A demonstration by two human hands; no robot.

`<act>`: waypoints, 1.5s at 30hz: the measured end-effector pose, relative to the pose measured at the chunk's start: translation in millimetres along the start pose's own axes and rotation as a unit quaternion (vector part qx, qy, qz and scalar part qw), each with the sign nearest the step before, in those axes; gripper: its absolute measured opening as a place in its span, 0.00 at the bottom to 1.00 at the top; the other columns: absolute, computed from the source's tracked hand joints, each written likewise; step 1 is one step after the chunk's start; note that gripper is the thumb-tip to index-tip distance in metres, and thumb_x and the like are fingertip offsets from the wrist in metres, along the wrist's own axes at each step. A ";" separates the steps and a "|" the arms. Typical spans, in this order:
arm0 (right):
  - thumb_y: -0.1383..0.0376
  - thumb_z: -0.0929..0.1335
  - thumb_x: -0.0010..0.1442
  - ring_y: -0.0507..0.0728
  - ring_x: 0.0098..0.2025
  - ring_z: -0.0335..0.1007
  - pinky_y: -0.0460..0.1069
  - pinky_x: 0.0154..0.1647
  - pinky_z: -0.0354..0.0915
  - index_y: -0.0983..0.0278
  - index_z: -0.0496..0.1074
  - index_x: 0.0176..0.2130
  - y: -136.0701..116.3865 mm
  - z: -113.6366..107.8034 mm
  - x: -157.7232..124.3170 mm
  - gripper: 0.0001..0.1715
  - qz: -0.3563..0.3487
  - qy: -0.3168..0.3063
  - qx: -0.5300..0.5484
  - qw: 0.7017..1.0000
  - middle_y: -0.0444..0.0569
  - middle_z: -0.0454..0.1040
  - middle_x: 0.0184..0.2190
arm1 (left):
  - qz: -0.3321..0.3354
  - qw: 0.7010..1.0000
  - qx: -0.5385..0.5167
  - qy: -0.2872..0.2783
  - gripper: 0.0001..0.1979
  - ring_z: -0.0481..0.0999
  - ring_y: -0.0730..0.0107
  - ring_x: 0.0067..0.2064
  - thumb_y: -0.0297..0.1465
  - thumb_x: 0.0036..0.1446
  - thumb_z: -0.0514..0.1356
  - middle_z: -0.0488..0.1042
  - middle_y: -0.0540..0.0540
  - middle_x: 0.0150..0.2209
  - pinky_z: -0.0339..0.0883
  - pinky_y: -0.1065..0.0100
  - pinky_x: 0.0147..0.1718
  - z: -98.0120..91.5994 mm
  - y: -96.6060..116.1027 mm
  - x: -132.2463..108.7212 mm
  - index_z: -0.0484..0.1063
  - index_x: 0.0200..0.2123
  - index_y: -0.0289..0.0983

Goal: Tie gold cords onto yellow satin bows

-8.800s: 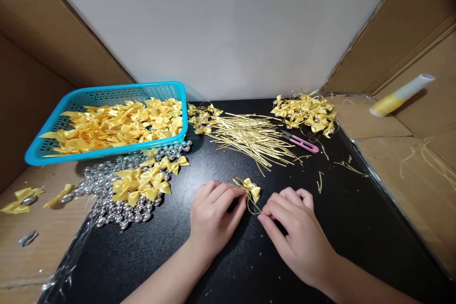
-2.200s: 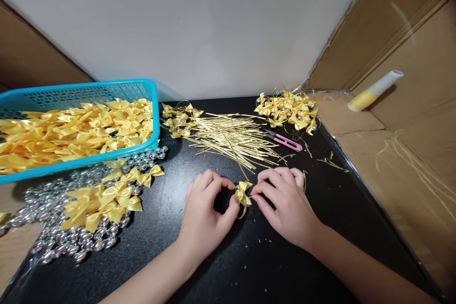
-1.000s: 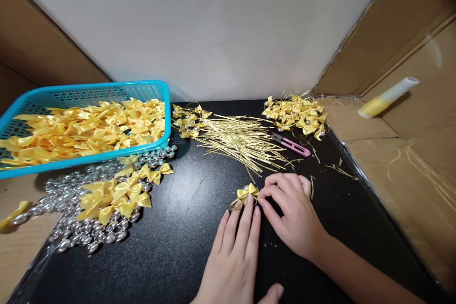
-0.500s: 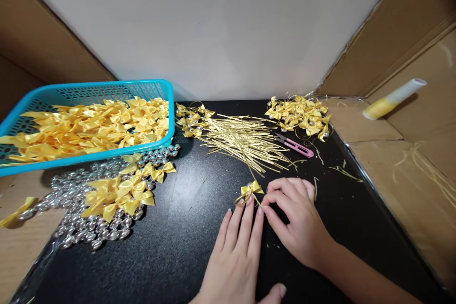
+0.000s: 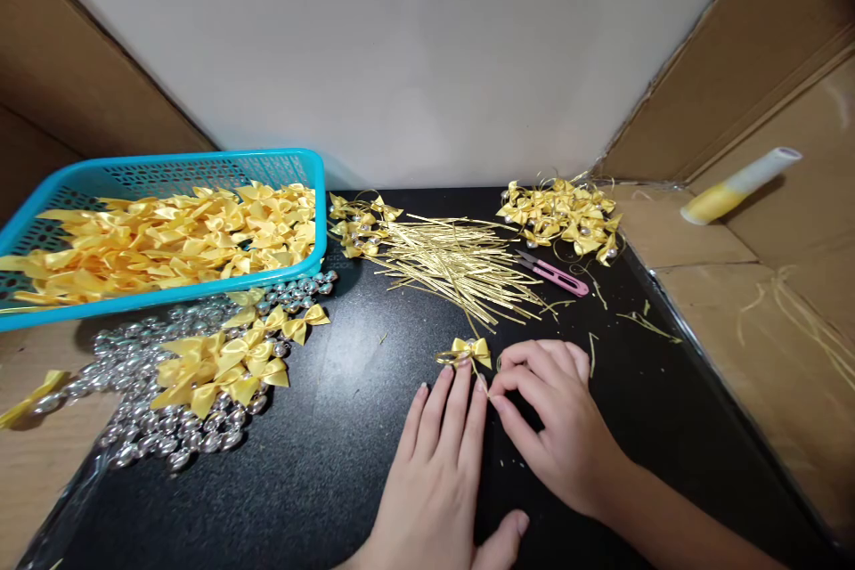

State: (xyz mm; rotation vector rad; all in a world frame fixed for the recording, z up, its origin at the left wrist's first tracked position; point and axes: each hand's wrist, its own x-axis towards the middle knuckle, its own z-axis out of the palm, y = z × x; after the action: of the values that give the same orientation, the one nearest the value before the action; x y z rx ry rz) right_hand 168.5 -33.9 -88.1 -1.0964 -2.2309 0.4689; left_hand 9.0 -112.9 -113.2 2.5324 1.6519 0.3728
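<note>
A yellow ribbon bow (image 5: 476, 349) with a looped gold cord (image 5: 446, 359) lies on the black tabletop (image 5: 321, 499). My left hand (image 5: 437, 454) is laid flat with its fingers stretched out, the fingertips touching the bow's lower edge and cord. A thin strand runs from the bow to my right hand (image 5: 551, 414), where thumb and forefinger pinch its end. Just beyond the bow lies a heap of cut gold cords (image 5: 460, 267). Pink thread snips (image 5: 554, 274) rest at the right of that heap.
On the left stands a blue basket (image 5: 319, 223) full of yellow bows, with silver beads (image 5: 180, 436) and loose bows (image 5: 227, 365) before it. Beaded bows lie in a small pile (image 5: 364, 223) and a larger pile (image 5: 565, 214) at the back. Cardboard walls (image 5: 735, 80) flank the table.
The bow has turned slightly, its loop now pointing more to the left. My left hand has shifted a little left, its thumb further up. The right hand keeps its pinch, almost in place.
</note>
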 end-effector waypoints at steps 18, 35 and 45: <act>0.71 0.65 0.60 0.56 0.39 0.63 0.54 0.44 0.50 0.61 0.69 0.31 -2.3 1.7 -1.0 0.07 0.001 -0.003 0.029 1.000 0.45 0.72 0.34 | -0.011 1.000 -0.016 -0.017 0.48 0.48 0.39 0.67 0.50 0.53 0.56 0.50 0.31 0.67 0.55 0.45 0.57 -8.9 -5.8 7.4 0.41 0.68 0.30; 0.69 0.63 0.63 0.59 0.42 0.63 0.55 0.42 0.53 0.59 0.67 0.34 14.9 -0.1 1.7 0.06 0.087 0.039 0.016 0.995 0.46 0.69 0.36 | -0.022 0.981 -0.143 0.131 0.11 0.70 0.60 0.43 0.24 0.59 0.57 0.75 0.44 0.49 0.68 0.59 0.41 -29.7 -31.0 38.8 0.70 0.45 0.38; 0.68 0.63 0.63 0.59 0.42 0.62 0.55 0.42 0.54 0.60 0.67 0.33 16.3 -0.2 4.9 0.07 0.105 0.034 0.041 0.993 0.46 0.70 0.35 | 0.040 0.978 -0.174 0.104 0.12 0.71 0.61 0.45 0.25 0.60 0.57 0.75 0.43 0.49 0.69 0.58 0.43 -21.1 -43.7 59.6 0.68 0.47 0.38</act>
State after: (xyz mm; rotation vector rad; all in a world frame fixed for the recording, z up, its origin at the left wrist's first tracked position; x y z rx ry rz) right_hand 175.9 -20.2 -95.1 -1.2896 -2.0286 0.5960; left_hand -12.3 -41.9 -93.1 2.3633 1.3972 0.8781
